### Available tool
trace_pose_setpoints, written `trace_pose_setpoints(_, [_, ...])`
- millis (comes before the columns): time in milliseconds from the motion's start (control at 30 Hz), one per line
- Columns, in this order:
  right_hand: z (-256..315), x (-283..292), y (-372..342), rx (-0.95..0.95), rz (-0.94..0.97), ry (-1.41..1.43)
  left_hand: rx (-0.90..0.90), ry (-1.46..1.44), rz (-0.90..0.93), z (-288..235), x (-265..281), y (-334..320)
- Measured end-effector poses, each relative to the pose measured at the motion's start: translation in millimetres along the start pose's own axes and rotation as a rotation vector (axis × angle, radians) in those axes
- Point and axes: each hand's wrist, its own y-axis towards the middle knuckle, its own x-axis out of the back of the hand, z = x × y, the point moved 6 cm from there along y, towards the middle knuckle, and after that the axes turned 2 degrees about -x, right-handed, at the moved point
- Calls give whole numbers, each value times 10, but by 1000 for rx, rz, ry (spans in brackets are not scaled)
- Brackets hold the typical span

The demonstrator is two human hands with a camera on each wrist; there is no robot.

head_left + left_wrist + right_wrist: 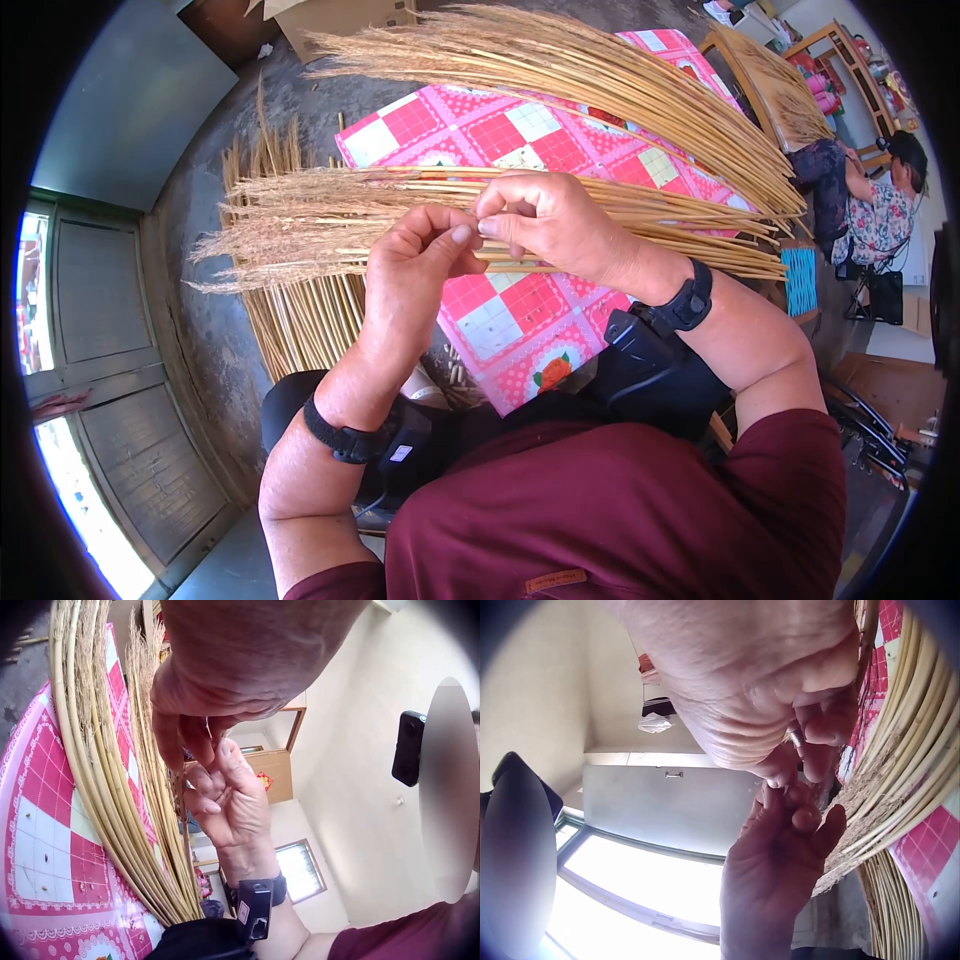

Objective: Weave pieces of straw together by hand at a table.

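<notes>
Above the front bundle of dry reed stalks (610,200) with feathery tops, both hands meet, fingertips against fingertips. My left hand (405,270) has thumb and index finger pinched together, with the other fingers curled. From the right, my right hand (550,225) pinches at the same spot, its fingers bent. A thin pale strand (208,727) shows between the fingertips in the left wrist view; I cannot tell what it is, as fingers hide most of it. The bundle lies across a pink checked tablecloth (490,315), its plumes (270,225) to the left.
A second, larger reed bundle (600,75) lies behind on the cloth. More stalks (300,325) lie on the floor at left, near a grey door (110,290). Another person (880,215) sits at the far right beside a wooden table (765,85) with reeds.
</notes>
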Motion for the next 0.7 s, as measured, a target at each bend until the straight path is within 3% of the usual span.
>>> trace_pose_setpoints(267, [42, 56, -30, -120, 68, 18, 25, 8, 39, -24, -66, 0])
trace_pose_setpoints(533, [32, 68, -20, -73, 66, -10, -3, 21, 11, -57, -76, 8])
trace_pose_setpoints(700, [33, 65, -21, -29, 48, -79, -41, 184, 17, -67, -54, 8])
